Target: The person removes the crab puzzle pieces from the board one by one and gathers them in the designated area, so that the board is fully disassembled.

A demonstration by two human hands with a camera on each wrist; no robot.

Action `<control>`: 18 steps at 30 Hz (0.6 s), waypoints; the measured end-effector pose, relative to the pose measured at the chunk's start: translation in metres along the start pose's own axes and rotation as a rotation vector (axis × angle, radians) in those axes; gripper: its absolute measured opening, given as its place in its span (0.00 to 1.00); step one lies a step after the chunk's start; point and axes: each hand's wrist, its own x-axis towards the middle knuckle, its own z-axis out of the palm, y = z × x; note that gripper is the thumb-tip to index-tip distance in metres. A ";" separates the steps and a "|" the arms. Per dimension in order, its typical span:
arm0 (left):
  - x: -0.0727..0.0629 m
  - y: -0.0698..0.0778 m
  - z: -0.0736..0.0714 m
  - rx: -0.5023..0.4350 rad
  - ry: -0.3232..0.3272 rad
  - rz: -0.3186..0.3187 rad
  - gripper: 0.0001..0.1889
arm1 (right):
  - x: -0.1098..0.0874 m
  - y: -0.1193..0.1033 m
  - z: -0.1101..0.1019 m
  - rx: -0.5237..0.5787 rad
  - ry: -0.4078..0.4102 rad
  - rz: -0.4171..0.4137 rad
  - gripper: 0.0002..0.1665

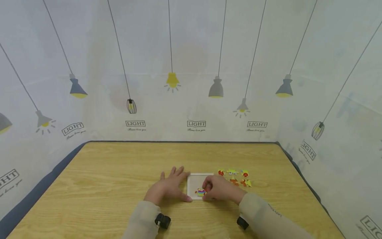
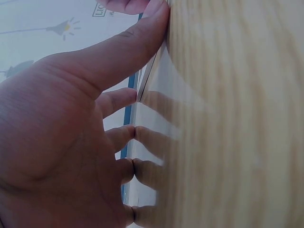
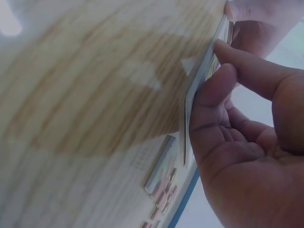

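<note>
A small white square puzzle tray lies on the table in the head view. My left hand rests at its left side, fingers spread, with the thumb at the near left corner. In the left wrist view those fingers are stretched out, their tips on the tabletop. Inside the tray, near its front edge, is a colourful striped puzzle piece. My right hand reaches over the tray's right side and pinches a puzzle piece between thumb and bent forefinger, which partly hide it.
Several loose puzzle pieces in yellow, red and orange lie right of the tray, some partly behind my right hand. The wooden table extends to a wall printed with hanging lamps.
</note>
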 end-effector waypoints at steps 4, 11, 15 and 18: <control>0.000 0.000 0.001 0.001 0.002 -0.003 0.56 | 0.000 0.000 0.000 -0.003 -0.006 -0.004 0.16; 0.000 0.000 0.001 0.007 0.008 0.001 0.56 | -0.001 0.001 0.001 -0.003 0.002 -0.041 0.18; 0.000 0.001 0.001 0.006 0.005 0.001 0.56 | -0.002 0.003 0.003 -0.030 0.023 -0.083 0.19; 0.001 0.000 0.001 0.008 0.001 0.001 0.56 | -0.002 0.003 0.006 -0.066 0.048 -0.113 0.19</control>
